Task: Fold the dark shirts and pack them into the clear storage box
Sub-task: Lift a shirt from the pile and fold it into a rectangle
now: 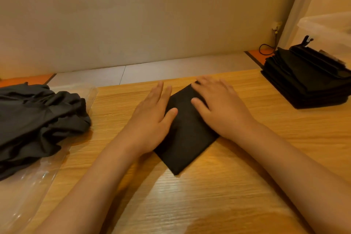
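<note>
A dark shirt (185, 138) lies folded into a small rectangle, turned diagonally, in the middle of the wooden table (218, 186). My left hand (152, 119) rests flat on its left edge, fingers spread. My right hand (218, 106) presses flat on its upper right part. Neither hand grips the cloth. A stack of folded dark shirts (307, 81) sits at the right of the table. A heap of unfolded dark shirts (38, 119) lies at the left. The clear storage box (330, 26) shows partly at the far right, behind the stack.
Crumpled clear plastic wrapping (34, 180) lies under and in front of the left heap. A beige wall stands behind the table, with a black cable (266, 49) and a socket at its right end. The table's far edge runs just beyond my fingertips.
</note>
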Available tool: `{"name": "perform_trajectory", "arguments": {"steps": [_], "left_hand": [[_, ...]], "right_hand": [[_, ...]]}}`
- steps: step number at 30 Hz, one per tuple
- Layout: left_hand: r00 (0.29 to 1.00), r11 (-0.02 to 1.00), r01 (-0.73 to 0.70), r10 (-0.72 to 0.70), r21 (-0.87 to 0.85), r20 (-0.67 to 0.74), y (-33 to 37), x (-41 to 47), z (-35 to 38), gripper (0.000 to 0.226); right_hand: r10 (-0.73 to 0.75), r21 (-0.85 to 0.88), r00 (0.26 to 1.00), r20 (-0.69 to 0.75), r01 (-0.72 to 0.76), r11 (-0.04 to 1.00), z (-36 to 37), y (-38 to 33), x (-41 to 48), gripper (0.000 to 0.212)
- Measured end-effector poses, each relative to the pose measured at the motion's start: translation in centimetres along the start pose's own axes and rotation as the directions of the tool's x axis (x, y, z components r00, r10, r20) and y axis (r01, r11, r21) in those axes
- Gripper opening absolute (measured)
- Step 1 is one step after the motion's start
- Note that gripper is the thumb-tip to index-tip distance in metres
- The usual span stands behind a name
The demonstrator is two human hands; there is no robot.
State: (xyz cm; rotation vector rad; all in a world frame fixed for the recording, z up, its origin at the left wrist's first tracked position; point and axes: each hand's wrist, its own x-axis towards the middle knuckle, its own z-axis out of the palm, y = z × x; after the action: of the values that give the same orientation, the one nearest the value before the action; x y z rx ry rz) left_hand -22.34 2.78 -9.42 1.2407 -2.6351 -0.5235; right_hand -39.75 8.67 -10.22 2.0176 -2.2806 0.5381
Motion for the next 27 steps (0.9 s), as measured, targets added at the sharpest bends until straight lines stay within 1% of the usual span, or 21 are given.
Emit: {"name": "perform_trajectory", "arguments": {"steps": [2, 4, 5, 7, 9, 10, 12, 14, 16, 17, 19, 21, 22, 25, 27], "left_hand": [[0.999, 0.999, -0.015, 0.013, 0.041, 0.045, -0.8, 0.3, -0.1, 0.058], [0.994, 0.998, 0.018, -0.024, 0.053, 0.106, -1.0, 0.3, 0.2, 0.056], [0.993, 0.998, 0.031, -0.037, 0.054, 0.109, -0.9, 0.2, 0.2, 0.055], [0.998, 0.998, 0.062, -0.062, 0.023, 0.022, -0.7, 0.3, 0.1, 0.049], [0.989, 0.991, 0.113, -0.119, -0.071, -0.084, -0.6, 0.3, -0.3, 0.039], [0.984, 0.984, 0.137, -0.149, -0.117, -0.101, -0.6, 0.2, -0.4, 0.034], [0.978, 0.966, 0.188, -0.201, -0.175, -0.061, -0.8, 0.0, -0.6, 0.028], [0.972, 0.947, 0.231, -0.236, -0.223, 0.003, -1.1, -0.1, -1.0, 0.022], [0.968, 0.941, 0.245, -0.249, -0.232, 0.014, -1.4, -0.2, -1.5, 0.016], [0.974, 0.956, 0.217, -0.224, -0.199, -0.014, -1.7, -0.1, -1.7, 0.017], [0.994, 0.986, 0.086, -0.094, -0.146, -0.048, -2.3, 0.1, -2.0, 0.029], [0.998, 0.981, -0.050, 0.054, -0.186, 0.018, -2.9, 0.3, -2.1, 0.045], [0.993, 0.971, -0.087, 0.103, -0.221, 0.061, -3.0, 0.3, -2.1, 0.050], [0.976, 0.938, -0.121, 0.172, -0.326, 0.134, -3.4, 0.7, -1.6, 0.053], [0.976, 0.925, -0.107, 0.168, -0.364, 0.138, -3.5, 1.1, -1.2, 0.053]], "right_hand": [[-0.009, -0.028, 0.980, 0.201, 0.015, 1.000, 0.6, -1.5, -1.2, 0.059], [-0.003, -0.046, 0.922, 0.387, 0.022, 0.999, 1.1, -1.8, -1.9, 0.063], [-0.005, -0.044, 0.897, 0.443, 0.028, 0.999, 1.2, -1.5, -1.9, 0.064], [-0.030, -0.031, 0.870, 0.492, 0.053, 0.998, 1.3, -0.4, -1.2, 0.064], [-0.072, -0.008, 0.867, 0.493, 0.087, 0.996, 1.1, 0.8, -0.3, 0.063], [-0.084, -0.003, 0.877, 0.474, 0.097, 0.995, 1.0, 1.4, 0.1, 0.064], [-0.066, -0.037, 0.917, 0.393, 0.088, 0.995, 0.7, 2.7, 0.7, 0.065], [-0.022, -0.109, 0.957, 0.290, 0.056, 0.992, 0.2, 3.5, 1.1, 0.066], [-0.001, -0.150, 0.973, 0.229, 0.036, 0.988, -0.3, 3.8, 1.1, 0.064], [-0.005, -0.144, 0.976, 0.218, 0.037, 0.989, -0.5, 3.7, 1.0, 0.063], [-0.022, -0.095, 0.976, 0.218, 0.044, 0.995, -0.6, 3.4, 0.7, 0.059], [-0.029, -0.050, 0.971, 0.235, 0.041, 0.998, -0.6, 3.3, 0.7, 0.057], [-0.027, -0.032, 0.968, 0.250, 0.036, 0.999, -0.6, 3.4, 0.8, 0.057], [-0.046, 0.057, 0.955, 0.294, 0.031, 0.998, -0.7, 3.4, 0.8, 0.057], [-0.087, 0.146, 0.945, 0.315, 0.043, 0.988, -0.7, 2.9, 0.6, 0.056]]}}
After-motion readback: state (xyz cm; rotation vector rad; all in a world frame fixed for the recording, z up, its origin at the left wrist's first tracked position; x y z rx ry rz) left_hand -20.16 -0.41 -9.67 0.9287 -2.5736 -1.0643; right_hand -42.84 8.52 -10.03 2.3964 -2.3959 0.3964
